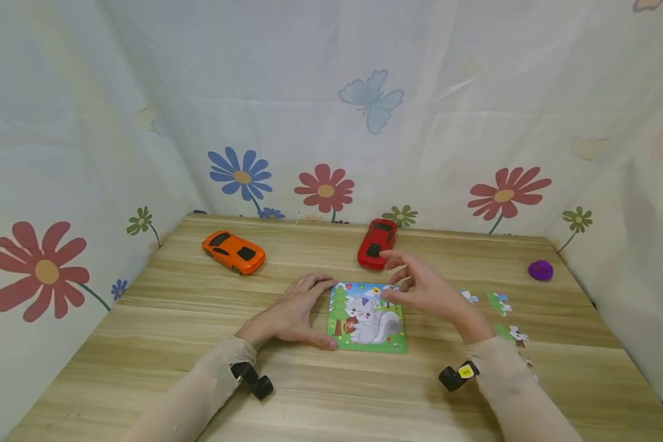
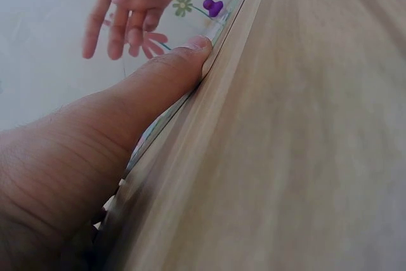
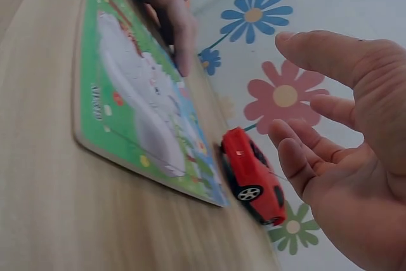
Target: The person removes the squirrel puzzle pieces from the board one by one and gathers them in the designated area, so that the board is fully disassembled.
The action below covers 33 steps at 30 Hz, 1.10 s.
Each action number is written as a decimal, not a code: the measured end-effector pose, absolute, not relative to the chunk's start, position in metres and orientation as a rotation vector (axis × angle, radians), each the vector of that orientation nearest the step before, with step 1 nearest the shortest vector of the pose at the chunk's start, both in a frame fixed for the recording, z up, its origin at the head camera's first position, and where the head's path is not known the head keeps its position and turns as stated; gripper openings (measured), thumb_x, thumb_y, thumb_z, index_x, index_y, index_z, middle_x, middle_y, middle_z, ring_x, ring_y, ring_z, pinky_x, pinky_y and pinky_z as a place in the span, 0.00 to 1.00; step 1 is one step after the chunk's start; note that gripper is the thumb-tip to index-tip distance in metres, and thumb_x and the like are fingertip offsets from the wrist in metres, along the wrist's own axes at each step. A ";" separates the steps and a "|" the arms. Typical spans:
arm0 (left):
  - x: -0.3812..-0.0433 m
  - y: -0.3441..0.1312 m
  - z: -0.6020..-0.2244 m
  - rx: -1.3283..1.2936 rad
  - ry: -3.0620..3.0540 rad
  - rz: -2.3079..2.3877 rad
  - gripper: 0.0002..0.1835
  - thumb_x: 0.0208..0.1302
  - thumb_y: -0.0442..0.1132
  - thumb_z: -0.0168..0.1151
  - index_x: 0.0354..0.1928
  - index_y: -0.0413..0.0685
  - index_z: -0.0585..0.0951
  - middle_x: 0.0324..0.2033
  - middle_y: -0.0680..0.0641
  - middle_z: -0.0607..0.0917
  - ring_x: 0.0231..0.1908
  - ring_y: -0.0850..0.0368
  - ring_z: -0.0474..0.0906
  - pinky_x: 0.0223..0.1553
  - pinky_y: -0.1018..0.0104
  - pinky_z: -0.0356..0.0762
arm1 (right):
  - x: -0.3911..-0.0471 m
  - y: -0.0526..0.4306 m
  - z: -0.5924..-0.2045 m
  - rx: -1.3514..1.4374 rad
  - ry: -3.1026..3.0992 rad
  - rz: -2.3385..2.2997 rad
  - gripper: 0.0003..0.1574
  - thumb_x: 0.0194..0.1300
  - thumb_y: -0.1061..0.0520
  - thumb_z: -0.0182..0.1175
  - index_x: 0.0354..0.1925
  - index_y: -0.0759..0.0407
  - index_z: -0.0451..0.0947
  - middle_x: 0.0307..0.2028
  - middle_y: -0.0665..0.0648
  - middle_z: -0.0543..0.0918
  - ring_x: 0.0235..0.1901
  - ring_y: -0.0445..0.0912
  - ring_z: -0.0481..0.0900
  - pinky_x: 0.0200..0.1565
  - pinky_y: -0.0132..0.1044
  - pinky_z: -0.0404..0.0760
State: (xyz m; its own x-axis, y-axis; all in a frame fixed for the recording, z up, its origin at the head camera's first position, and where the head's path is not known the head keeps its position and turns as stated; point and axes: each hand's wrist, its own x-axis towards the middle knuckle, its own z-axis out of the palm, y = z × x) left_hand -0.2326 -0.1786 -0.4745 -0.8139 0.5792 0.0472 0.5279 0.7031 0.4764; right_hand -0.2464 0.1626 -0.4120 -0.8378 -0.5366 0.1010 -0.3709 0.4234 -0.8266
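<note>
A square puzzle board (image 1: 367, 316) with a squirrel picture lies flat on the wooden table. My left hand (image 1: 290, 313) holds it at its left side, the thumb at the near left corner and the fingers at the far left corner. In the left wrist view that thumb (image 2: 171, 71) rests against the board's edge. Over the board's far right corner hovers my right hand (image 1: 428, 291), fingers loosely bent and apart, nothing between them. The right wrist view shows this hand (image 3: 355, 144) raised off the board (image 3: 143, 103).
Behind the board stands a red toy car (image 1: 377, 244), with an orange toy car (image 1: 233, 252) at the far left. Several loose puzzle pieces (image 1: 498, 303) lie to the right, partly hidden by the right arm. A small purple object (image 1: 541, 270) sits near the right edge.
</note>
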 end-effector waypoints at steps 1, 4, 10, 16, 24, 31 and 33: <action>-0.233 -0.179 -0.475 0.912 2.801 0.733 0.74 0.47 0.81 0.81 0.89 0.54 0.59 0.85 0.45 0.59 0.84 0.45 0.54 0.84 0.37 0.54 | -0.247 0.161 -0.415 -0.808 2.490 -1.372 0.53 0.71 0.54 0.79 0.84 0.56 0.63 0.70 0.70 0.76 0.61 0.61 0.83 0.60 0.51 0.86; -0.233 -0.179 -0.474 0.911 2.800 0.736 0.74 0.47 0.81 0.81 0.89 0.54 0.59 0.85 0.45 0.59 0.84 0.45 0.54 0.84 0.37 0.54 | -0.247 0.157 -0.422 -0.808 2.489 -1.344 0.52 0.71 0.52 0.79 0.84 0.56 0.64 0.69 0.69 0.77 0.61 0.59 0.83 0.61 0.51 0.86; -0.232 -0.179 -0.475 0.912 2.797 0.741 0.74 0.47 0.81 0.80 0.89 0.53 0.60 0.85 0.45 0.59 0.84 0.45 0.54 0.84 0.36 0.55 | -0.245 0.149 -0.431 -0.856 2.455 -1.296 0.49 0.72 0.53 0.79 0.81 0.60 0.68 0.65 0.67 0.80 0.55 0.57 0.84 0.57 0.47 0.86; -0.231 -0.179 -0.474 0.914 2.795 0.744 0.74 0.47 0.81 0.80 0.89 0.54 0.60 0.85 0.46 0.59 0.84 0.45 0.54 0.84 0.37 0.55 | -0.244 0.144 -0.439 -0.916 2.427 -1.248 0.48 0.70 0.55 0.80 0.80 0.61 0.71 0.59 0.65 0.82 0.46 0.53 0.80 0.46 0.35 0.82; -0.232 -0.178 -0.473 0.912 2.796 0.735 0.74 0.47 0.82 0.80 0.89 0.54 0.59 0.86 0.46 0.59 0.84 0.46 0.54 0.84 0.38 0.55 | -0.240 0.143 -0.446 -0.867 2.432 -1.213 0.48 0.69 0.53 0.81 0.79 0.60 0.71 0.58 0.61 0.80 0.48 0.52 0.78 0.47 0.35 0.81; -0.233 -0.179 -0.475 0.918 2.798 0.738 0.74 0.47 0.82 0.80 0.89 0.54 0.59 0.86 0.45 0.58 0.84 0.45 0.54 0.84 0.37 0.54 | -0.239 0.144 -0.450 -0.870 2.480 -1.165 0.49 0.67 0.49 0.83 0.78 0.58 0.74 0.56 0.58 0.78 0.50 0.51 0.76 0.50 0.37 0.80; -0.233 -0.179 -0.475 0.923 2.802 0.735 0.74 0.47 0.82 0.79 0.89 0.54 0.59 0.86 0.45 0.58 0.84 0.45 0.54 0.84 0.37 0.54 | -0.238 0.143 -0.450 -0.878 2.495 -1.144 0.48 0.66 0.48 0.83 0.77 0.58 0.75 0.56 0.57 0.78 0.51 0.51 0.75 0.50 0.37 0.80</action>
State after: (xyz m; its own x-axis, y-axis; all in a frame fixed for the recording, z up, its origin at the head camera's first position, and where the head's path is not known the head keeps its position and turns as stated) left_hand -0.2331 -0.1789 -0.4752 -0.8110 0.5827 0.0529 0.5337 0.6996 0.4751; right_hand -0.2384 0.1435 -0.4504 -0.7839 -0.6207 0.0153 -0.4167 0.5077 -0.7541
